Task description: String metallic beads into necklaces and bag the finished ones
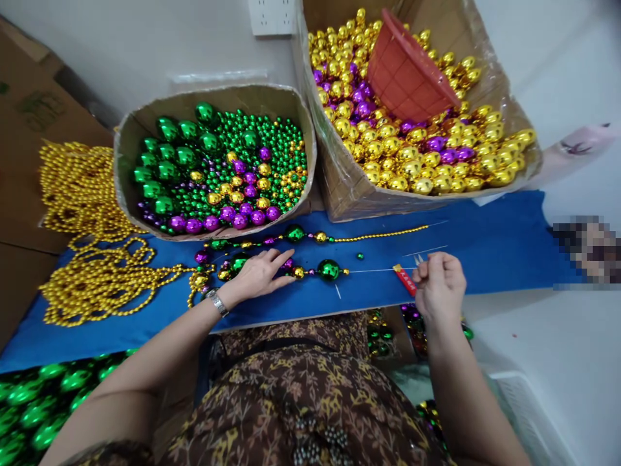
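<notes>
My left hand (264, 272) lies over a strand of beads on the blue cloth, with thumb and forefinger spread around a purple bead (288, 264). Past the fingers the strand goes on to a large green bead (328, 269). From its end a thin white thread (373, 270) runs right to my right hand (439, 285), which is closed in a pinch on it. Beside that hand lies a red strip with white lettering (404, 279), with small pointed metal tips (418, 259) just above. A second beaded strand (294, 233) with a gold chain of small beads stretches behind.
A carton (123, 175) of green, purple and gold beads stands behind the blue cloth (499, 239). Right of it is a larger box (349, 194) of gold and purple beads with a red basket (412, 71). Gold bead chains (97, 285) are piled at left.
</notes>
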Available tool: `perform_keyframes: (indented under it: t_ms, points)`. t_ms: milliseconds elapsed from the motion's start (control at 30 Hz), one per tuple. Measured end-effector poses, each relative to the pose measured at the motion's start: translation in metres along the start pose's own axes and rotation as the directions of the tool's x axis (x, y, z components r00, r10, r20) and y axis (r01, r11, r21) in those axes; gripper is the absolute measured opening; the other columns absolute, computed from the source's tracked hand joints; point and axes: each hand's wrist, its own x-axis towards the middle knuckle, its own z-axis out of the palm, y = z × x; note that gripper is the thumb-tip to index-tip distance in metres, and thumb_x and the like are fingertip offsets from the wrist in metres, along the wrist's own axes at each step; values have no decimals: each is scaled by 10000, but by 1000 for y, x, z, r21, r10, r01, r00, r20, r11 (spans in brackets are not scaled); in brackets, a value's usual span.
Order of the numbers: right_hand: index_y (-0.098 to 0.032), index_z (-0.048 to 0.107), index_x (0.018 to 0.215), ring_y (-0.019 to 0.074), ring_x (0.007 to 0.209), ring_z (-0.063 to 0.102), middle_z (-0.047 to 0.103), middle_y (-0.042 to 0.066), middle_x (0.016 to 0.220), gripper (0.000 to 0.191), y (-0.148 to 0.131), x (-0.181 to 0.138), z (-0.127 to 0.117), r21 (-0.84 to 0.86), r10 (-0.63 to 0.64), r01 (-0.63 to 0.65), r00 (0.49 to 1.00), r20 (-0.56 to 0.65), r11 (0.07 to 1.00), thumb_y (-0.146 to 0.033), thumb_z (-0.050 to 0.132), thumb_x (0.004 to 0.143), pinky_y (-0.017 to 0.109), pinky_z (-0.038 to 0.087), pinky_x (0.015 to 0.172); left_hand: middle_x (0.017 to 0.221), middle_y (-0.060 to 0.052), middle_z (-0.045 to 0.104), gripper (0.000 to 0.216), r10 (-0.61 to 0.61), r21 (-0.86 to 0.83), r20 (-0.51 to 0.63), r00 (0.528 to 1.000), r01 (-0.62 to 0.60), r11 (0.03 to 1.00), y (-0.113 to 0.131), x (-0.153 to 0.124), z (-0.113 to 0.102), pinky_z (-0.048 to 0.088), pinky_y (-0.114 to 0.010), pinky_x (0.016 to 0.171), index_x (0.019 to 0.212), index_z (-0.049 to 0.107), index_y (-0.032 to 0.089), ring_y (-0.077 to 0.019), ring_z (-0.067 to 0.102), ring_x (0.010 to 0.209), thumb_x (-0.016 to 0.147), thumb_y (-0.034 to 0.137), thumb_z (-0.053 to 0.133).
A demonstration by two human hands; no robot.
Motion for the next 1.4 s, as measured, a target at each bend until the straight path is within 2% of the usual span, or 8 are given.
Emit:
perform_keyframes:
  t_ms: [133, 267, 600, 733, 867, 1133, 1267, 1400]
  points:
    - [-236, 489, 1012, 76, 468, 448, 449, -100, 546, 328, -1, -11, 4, -127, -36, 52, 992, 125, 990, -498, 600, 847, 187, 377, 472, 1228, -158, 566, 487, 35, -42, -164, 986, -42, 998, 13, 14, -1, 474, -442, 928, 1324, 507, 174, -295, 554, 1105, 933, 459, 459]
    - [-215, 286, 1406, 109, 566, 511, 508, -68, 654, 584, -4, -33, 13, -392, -32, 210, 910, 414, 896, -354, 543, 900, 235, 435, 565, 1171, -122, 606, 348, 44, -274, -321, 946, -137, 952, 41, 37, -3, 484, -401, 935, 1223, 583, 186, -249, 566, 1095, 939, 363, 488]
    - [-178, 151, 1510, 144, 610, 555, 568, -19, 701, 686, 2, -56, 34, -472, -110, 554, 720, 685, 686, -221, 451, 894, 262, 474, 631, 880, -48, 679, 184, 51, -760, -194, 980, -183, 624, 107, 86, 3, 496, -277, 728, 912, 708, 180, -156, 626, 807, 881, 330, 606]
    - [-175, 285, 1444, 130, 615, 573, 592, -25, 720, 560, 7, -56, 30, -457, -80, 453, 771, 631, 766, -265, 456, 918, 241, 469, 635, 756, -36, 655, 209, 66, -614, -273, 960, -226, 757, 108, 91, 8, 455, -270, 680, 772, 687, 175, -152, 592, 730, 895, 311, 587]
    - [-187, 577, 1047, 113, 595, 560, 593, -25, 682, 225, 13, -56, 24, -459, -64, 330, 861, 504, 824, -347, 456, 945, 218, 435, 604, 691, -22, 613, 292, 115, -546, -287, 951, -261, 796, 107, 100, 8, 424, -246, 624, 693, 636, 169, -138, 564, 675, 899, 367, 575]
    - [-203, 570, 871, 126, 637, 587, 617, -5, 708, 207, 40, -48, 9, -495, -97, 300, 914, 395, 815, -332, 431, 952, 221, 436, 628, 665, 3, 592, 306, 70, -587, -320, 945, -256, 768, 146, 171, -8, 406, -227, 588, 695, 617, 163, -113, 538, 609, 893, 389, 561]
    - [-206, 559, 878, 142, 667, 615, 655, 21, 749, 191, 60, -48, 9, -530, -121, 337, 908, 400, 778, -284, 403, 956, 233, 456, 638, 911, -39, 684, 150, 228, -390, -94, 969, -247, 887, 187, 221, 10, 464, -252, 780, 916, 664, 188, -160, 629, 874, 895, 291, 558]
    - [-210, 565, 853, 150, 679, 617, 666, 33, 757, 181, 74, -51, 11, -557, -140, 379, 895, 423, 739, -263, 419, 948, 239, 462, 647, 984, -86, 700, 206, 155, -271, 98, 983, -123, 955, 217, 264, 38, 479, -286, 854, 986, 665, 170, -199, 644, 967, 902, 310, 538]
